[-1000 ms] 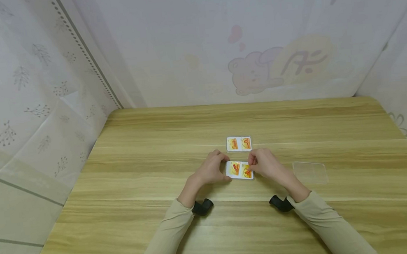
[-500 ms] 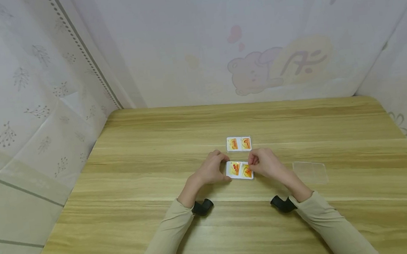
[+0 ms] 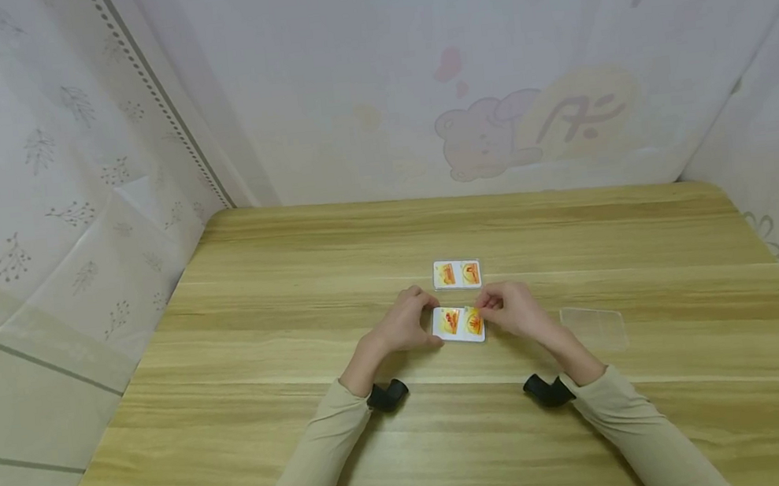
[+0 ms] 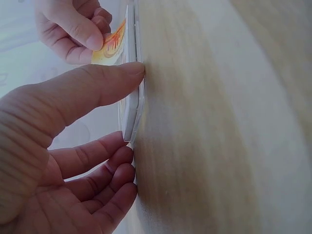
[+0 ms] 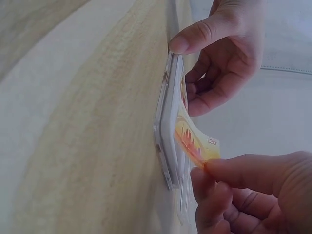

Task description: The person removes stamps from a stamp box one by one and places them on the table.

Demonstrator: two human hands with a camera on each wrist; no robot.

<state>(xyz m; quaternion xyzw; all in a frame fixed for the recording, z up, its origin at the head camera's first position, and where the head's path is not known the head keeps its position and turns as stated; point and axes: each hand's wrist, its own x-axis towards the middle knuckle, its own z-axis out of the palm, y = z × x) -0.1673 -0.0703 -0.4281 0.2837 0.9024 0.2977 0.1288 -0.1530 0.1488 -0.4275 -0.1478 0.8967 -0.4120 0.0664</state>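
A white card (image 5: 169, 126) in a clear flat case lies on the table, with two orange-yellow stamps on its face. My left hand (image 3: 408, 322) grips the case at its left end, thumb on the near edge and fingers at the far edge. Between thumb and forefinger, my right hand (image 3: 514, 309) pinches a corner of the right-hand stamp (image 5: 195, 141), which is marked 1.20. That stamp bends up off the card, its inner end still close to the surface. The other stamp (image 3: 450, 321) lies flat near my left hand.
A second clear case (image 3: 457, 274) with two similar stamps lies just beyond. To the right is a transparent plastic lid (image 3: 593, 329). Black wrist mounts (image 3: 387, 396) stick out below both wrists. The wooden table (image 3: 282, 302) ends at a curtain (image 3: 318, 108).
My right hand has shifted slightly right and away, and the pinched stamp shows more of its face in the head view. The left hand and case have stayed in place.
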